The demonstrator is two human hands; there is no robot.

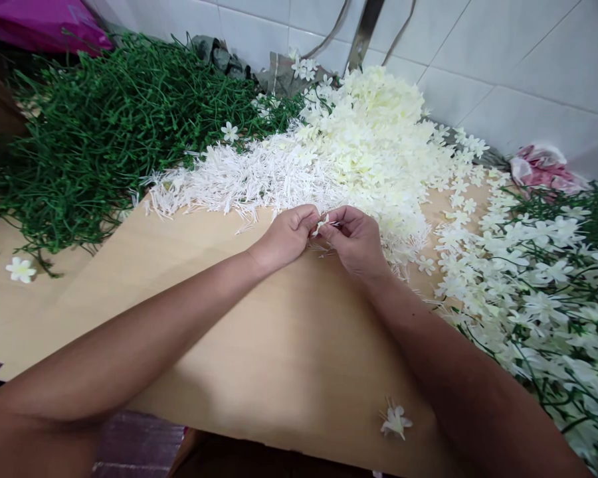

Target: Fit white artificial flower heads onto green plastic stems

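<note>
My left hand (288, 238) and my right hand (357, 240) meet above the table's middle, fingers closed in a pinch. Between their fingertips is a small white artificial flower piece (321, 224), mostly covered by the fingers. Just beyond them lies a pile of thin white flower stamens (259, 174). A large heap of pale cream artificial petals (379, 133) rises behind my right hand. One loose white flower with stamens (395, 421) rests near the table's front edge.
Green plastic stems (114, 126) are heaped at the left back. White flowers on green stems (543, 285) cover the right side. A tiled wall (478, 60) bounds the light wooden board (259, 358). A magenta bag (44, 26) and a crumpled red-and-white bag (545, 169) sit at the edges.
</note>
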